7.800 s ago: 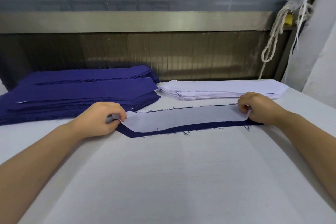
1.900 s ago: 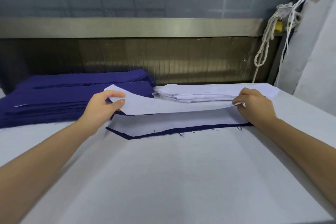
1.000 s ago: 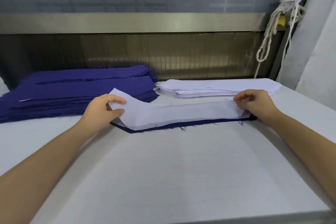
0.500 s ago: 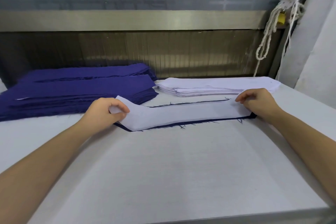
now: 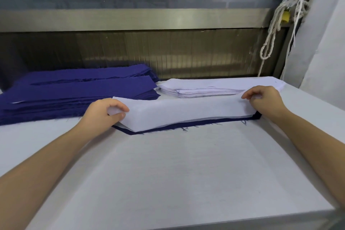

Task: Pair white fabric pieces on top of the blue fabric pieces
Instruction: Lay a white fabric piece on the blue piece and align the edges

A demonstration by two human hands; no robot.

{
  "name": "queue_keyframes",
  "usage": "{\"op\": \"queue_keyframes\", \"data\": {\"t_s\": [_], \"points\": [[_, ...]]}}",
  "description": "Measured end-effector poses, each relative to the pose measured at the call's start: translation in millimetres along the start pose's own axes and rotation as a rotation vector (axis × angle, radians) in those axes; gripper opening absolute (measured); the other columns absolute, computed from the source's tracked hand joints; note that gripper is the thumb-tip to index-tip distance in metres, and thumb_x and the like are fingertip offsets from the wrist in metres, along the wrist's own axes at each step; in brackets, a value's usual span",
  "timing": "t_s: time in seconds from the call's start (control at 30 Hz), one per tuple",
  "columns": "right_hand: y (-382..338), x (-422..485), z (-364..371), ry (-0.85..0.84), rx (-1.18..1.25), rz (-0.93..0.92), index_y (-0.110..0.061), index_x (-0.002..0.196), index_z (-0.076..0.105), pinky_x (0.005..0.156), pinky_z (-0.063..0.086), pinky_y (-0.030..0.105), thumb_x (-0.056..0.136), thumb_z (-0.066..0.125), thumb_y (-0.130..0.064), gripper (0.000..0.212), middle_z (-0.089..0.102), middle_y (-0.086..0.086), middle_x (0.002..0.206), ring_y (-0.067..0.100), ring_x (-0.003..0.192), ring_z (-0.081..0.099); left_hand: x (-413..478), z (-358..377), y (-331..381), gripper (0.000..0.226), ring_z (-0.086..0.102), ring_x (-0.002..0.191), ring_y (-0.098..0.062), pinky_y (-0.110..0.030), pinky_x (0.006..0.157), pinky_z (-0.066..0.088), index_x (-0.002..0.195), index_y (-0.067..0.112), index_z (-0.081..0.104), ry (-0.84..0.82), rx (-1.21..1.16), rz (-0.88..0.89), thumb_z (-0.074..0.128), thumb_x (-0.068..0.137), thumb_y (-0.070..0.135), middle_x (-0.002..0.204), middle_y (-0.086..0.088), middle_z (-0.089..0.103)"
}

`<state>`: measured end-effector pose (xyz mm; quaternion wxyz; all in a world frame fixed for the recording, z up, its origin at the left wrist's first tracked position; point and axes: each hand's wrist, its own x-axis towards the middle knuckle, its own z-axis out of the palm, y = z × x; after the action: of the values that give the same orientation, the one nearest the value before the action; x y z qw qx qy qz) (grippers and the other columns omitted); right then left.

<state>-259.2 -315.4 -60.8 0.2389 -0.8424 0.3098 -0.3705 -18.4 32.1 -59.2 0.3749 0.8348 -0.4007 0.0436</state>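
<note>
The left hand [image 5: 104, 112] and the right hand [image 5: 265, 101] each pinch one end of the white piece [image 5: 183, 112] between curled fingers [image 5: 119, 107], holding it raised just above the blue piece [image 5: 168, 127], which lies flat on the bench [image 5: 186, 173]. If one end is lowered before the other, the limp white piece may land skewed or creased; dragging it to correct the fit may shift the blue piece beneath.

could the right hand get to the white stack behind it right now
Probably yes: the white stack lies just beyond the right hand with nothing between them. But that hand pinches the end of the white piece, so it would need to let go first.
</note>
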Motion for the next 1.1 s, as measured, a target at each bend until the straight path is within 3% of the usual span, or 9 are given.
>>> {"op": "queue_keyframes", "data": {"t_s": [0.2,0.53,0.7,0.83,0.9,1.1], "points": [[5.7,2.3,2.1,-0.07,-0.062,0.03,-0.01,0.08,0.07,0.079,0.038,0.024,0.079,0.044,0.013,0.034,0.064,0.006,0.085,0.018,0.085,0.054,0.0,1.5,-2.1,0.024,0.054,0.081,0.0,-0.017,0.071,0.036,0.079,0.031,0.068,-0.032,0.023,0.01,0.068,0.083,0.007,0.09,0.019,0.063],[11.6,4.4,3.4,-0.13,-0.131,0.006,-0.012,0.081,0.07,0.076,0.035,0.021,0.079,0.049,0.011,0.031,0.064,0.002,0.083,0.016,0.082,0.054,1.0,2.5,-4.3,0.024,0.049,0.064,-0.004,-0.005,0.062,0.037,0.09,0.028,0.067,-0.03,0.141,0.025,0.07,0.081,0.006,0.095,0.012,0.059],[14.3,5.4,3.9,-0.136,-0.131,0.041,-0.015,0.078,0.068,0.074,0.035,0.022,0.079,0.052,0.006,0.026,0.064,0.002,0.081,0.015,0.08,0.054,2.2,3.6,-6.0,0.024,0.048,0.073,0.006,-0.006,0.065,0.035,0.094,0.024,0.069,-0.034,0.172,0.046,0.072,0.079,0.006,0.094,0.014,0.055],[16.0,5.9,4.0,-0.161,-0.175,0.057,-0.018,0.077,0.066,0.075,0.037,0.025,0.082,0.055,-0.001,0.021,0.066,0.004,0.088,0.019,0.086,0.054,3.9,3.6,-7.7,0.026,0.045,0.094,-0.008,-0.02,0.077,0.031,0.095,0.025,0.069,-0.024,0.211,0.04,0.074,0.077,0.007,0.106,0.009,0.048],[15.7,6.4,5.3,-0.179,-0.257,0.05,-0.019,0.079,0.068,0.082,0.04,0.03,0.085,0.055,-0.006,0.019,0.067,0.007,0.094,0.027,0.099,0.052,4.1,3.6,-8.7,0.024,0.037,0.102,-0.013,-0.023,0.082,0.029,0.094,0.028,0.068,-0.029,0.236,0.027,0.074,0.078,0.01,0.109,0.009,0.047],[7.3,4.9,11.1,-0.176,-0.528,0.043,-0.027,0.092,0.072,0.088,0.032,0.038,0.092,0.05,-0.02,0.023,0.061,0.008,0.112,0.036,0.11,0.038,4.5,5.0,-11.8,0.016,0.028,0.104,-0.012,-0.024,0.089,0.025,0.09,0.03,0.07,-0.045,0.279,0.026,0.07,0.082,0.016,0.106,0.011,0.048]]}}
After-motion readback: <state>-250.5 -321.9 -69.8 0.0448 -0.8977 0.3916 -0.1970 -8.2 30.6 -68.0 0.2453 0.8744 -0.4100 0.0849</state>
